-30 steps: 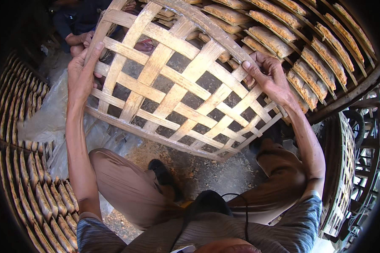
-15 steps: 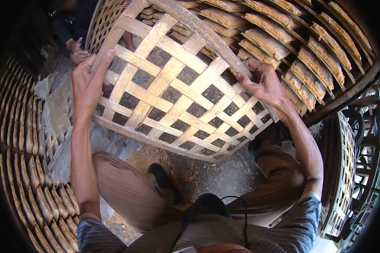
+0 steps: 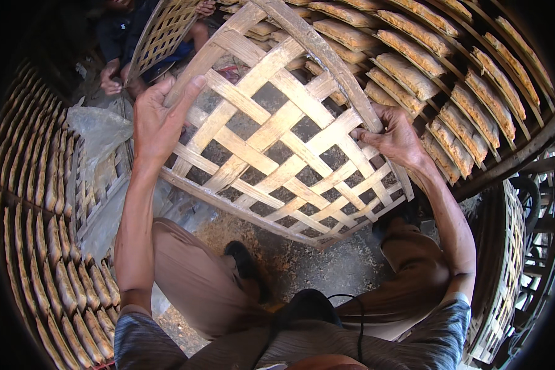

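Note:
A flat woven bamboo tray [image 3: 283, 131] with a wooden frame is held up tilted before me, and nothing lies on its open lattice. My left hand [image 3: 160, 120] grips the left rail, thumb along the front face and fingers behind. The opposite rail is pinched by my right hand [image 3: 396, 134] near its middle, its fingers partly hidden by the frame. Through the gaps of the weave the dark floor shows. Close behind the tray's right rail are stacked rows of orange-brown slabs [image 3: 407, 74] on slats.
Racks of similar slabs [image 3: 58, 246] line the left side. Plastic sheeting [image 3: 102, 132] drapes over another lattice tray [image 3: 95, 185]. At the far left a co-worker's hand [image 3: 110, 77] is beside a second woven tray [image 3: 165, 37]. More lattice trays [image 3: 505, 265] stand upright at right.
The view has shifted, so both hands and the tray appear slightly to the right and lower. My grip is unchanged. More of the co-worker and their tray shows.

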The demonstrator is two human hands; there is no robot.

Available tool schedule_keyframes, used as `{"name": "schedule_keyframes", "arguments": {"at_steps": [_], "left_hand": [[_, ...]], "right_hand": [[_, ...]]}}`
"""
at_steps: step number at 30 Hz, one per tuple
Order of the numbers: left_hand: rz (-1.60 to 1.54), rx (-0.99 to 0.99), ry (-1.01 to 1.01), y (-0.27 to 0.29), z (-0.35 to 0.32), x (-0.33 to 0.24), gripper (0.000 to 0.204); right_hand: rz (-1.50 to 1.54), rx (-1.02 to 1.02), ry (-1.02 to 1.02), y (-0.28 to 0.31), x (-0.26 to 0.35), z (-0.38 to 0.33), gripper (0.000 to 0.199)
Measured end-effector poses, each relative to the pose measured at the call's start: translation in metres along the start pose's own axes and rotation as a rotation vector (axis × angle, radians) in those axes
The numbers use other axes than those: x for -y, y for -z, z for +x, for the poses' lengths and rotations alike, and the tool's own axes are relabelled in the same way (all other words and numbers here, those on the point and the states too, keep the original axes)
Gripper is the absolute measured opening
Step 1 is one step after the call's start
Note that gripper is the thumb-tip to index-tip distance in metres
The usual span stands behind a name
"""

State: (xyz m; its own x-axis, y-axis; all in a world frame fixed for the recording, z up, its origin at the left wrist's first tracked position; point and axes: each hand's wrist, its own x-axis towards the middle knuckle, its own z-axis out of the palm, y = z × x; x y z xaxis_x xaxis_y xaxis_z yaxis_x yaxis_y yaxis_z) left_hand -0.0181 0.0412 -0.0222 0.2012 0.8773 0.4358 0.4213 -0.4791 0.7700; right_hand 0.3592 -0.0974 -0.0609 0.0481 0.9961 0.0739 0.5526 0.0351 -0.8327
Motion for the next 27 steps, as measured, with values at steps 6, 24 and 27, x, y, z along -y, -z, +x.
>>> {"name": "schedule_keyframes", "arguments": {"at_steps": [6,24,27], "left_hand": [[0.004,0.006,0.012,-0.003,-0.002,0.004,0.036],[-0.016,0.160,-0.097,-0.017,-0.015,-0.004,0.026],[-0.020,0.208,-0.086,-0.021,-0.017,-0.005,0.026]], "right_hand": [[0.154,0.066,0.117,0.007,-0.016,-0.002,0.035],[0.009,0.036,0.137,-0.004,-0.019,-0.003,0.020],[0.165,-0.037,0.152,-0.013,-0.006,-0.006,0.020]]}}
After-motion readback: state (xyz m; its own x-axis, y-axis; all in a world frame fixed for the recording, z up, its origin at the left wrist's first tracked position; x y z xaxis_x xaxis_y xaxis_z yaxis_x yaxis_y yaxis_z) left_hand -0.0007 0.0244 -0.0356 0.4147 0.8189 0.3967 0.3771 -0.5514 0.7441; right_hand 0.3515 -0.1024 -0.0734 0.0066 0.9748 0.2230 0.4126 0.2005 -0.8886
